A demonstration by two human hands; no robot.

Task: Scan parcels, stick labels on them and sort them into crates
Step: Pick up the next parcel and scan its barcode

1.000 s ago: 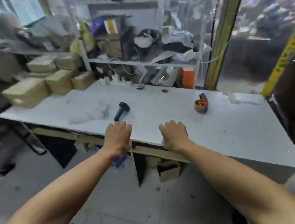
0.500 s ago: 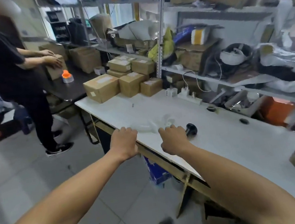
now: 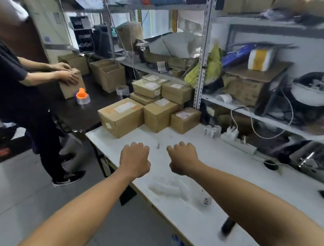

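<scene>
While both hands hover above the white table (image 3: 191, 218) with fingers curled into loose fists and nothing held, no parcel is secured. The left hand (image 3: 135, 160) and right hand (image 3: 182, 157) sit apart, short of the cardboard parcels (image 3: 151, 114) stacked at the table's far end. Risks, as judged: a one-handed pull on the large front parcel (image 3: 121, 117) may topple the smaller boxes touching it. The black handheld scanner (image 3: 228, 225) lies near the table's front edge under the right forearm; a forearm sweep may knock it off. Clear plastic wrap (image 3: 170, 187) between could snag.
</scene>
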